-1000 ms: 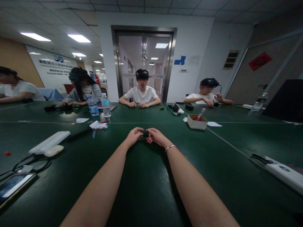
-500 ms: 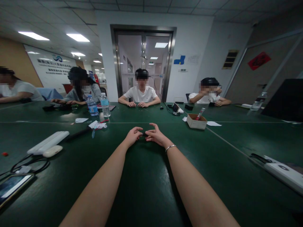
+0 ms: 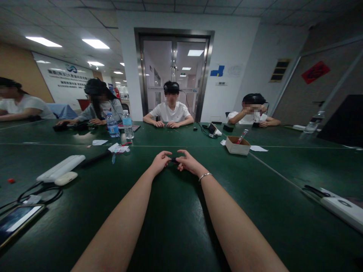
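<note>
Both hands rest on the green table (image 3: pixel 176 211), arms stretched forward, fingertips meeting at the table's middle. The left hand (image 3: pixel 160 161) and the right hand (image 3: pixel 188 162) each pinch one end of a small black object (image 3: pixel 174 159), fingers curled narrow around it. The object is mostly hidden by the fingertips; its exact kind cannot be told. A thin bracelet (image 3: pixel 204 176) sits on the right wrist.

Handling, as judged: the object is small enough for a two-finger pinch, so it is likely light and rigid. Take hold at its two ends with thumb and forefinger. Being small and dark on a dark surface, it would be easy to lose if dropped.

Surface: the table is flat, smooth and slightly glossy, giving steady support for the wrists.

Surroundings: to the left lie a white power strip (image 3: pixel 61 167), a coiled black cable (image 3: pixel 39 194) and a smartphone (image 3: pixel 17 221). To the far right of the hands stands an open cardboard box (image 3: pixel 237 146). Two water bottles (image 3: pixel 120 126) stand far left. Other people sit along the far edge, before a glass double door (image 3: pixel 173 75).
</note>
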### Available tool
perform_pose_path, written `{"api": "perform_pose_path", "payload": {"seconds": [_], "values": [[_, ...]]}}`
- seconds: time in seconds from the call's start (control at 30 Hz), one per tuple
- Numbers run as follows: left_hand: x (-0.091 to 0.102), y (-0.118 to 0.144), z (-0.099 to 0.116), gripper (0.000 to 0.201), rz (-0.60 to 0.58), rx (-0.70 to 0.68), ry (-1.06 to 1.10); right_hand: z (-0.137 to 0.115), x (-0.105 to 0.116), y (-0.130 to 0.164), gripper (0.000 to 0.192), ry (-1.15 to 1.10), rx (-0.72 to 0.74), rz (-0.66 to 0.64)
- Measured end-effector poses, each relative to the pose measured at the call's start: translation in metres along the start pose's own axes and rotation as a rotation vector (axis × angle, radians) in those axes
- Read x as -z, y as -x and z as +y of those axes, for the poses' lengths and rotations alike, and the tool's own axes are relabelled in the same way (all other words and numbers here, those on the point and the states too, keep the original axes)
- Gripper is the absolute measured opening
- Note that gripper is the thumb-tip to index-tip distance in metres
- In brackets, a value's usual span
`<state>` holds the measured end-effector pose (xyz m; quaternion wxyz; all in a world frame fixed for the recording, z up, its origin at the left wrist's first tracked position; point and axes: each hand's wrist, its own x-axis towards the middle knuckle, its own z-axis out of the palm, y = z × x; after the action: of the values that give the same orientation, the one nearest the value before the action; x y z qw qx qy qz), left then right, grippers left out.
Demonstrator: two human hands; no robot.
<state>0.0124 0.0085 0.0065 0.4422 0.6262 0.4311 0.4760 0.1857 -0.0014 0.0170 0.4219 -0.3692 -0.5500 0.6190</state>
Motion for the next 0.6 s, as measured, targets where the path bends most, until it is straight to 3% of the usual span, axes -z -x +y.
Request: {"api": "perform_pose_path", "payload": {"seconds": [0.1,0.27,0.43,0.6], "values": [[-0.0001,-0.0007,-0.0006,0.028,0.005,0.009,0.000,-0.0009,0.0008,0.0008,0.065,-0.054,0.030,0.004],[0.0003,-0.0012,-0.0015,0.027,-0.007,-0.002,-0.004,-0.0009,0.0008,0.0005,0.027,-0.025,-0.048,-0.024],[0.0004,-0.0013,-0.0025,0.028,-0.009,0.001,-0.011,-0.0006,0.0023,0.0014,0.062,-0.066,0.042,-0.042],[0.0001,-0.0015,-0.0029,0.028,-0.017,0.004,-0.011,-0.0019,-0.0012,0.0007,0.028,0.011,-0.058,-0.019]]}}
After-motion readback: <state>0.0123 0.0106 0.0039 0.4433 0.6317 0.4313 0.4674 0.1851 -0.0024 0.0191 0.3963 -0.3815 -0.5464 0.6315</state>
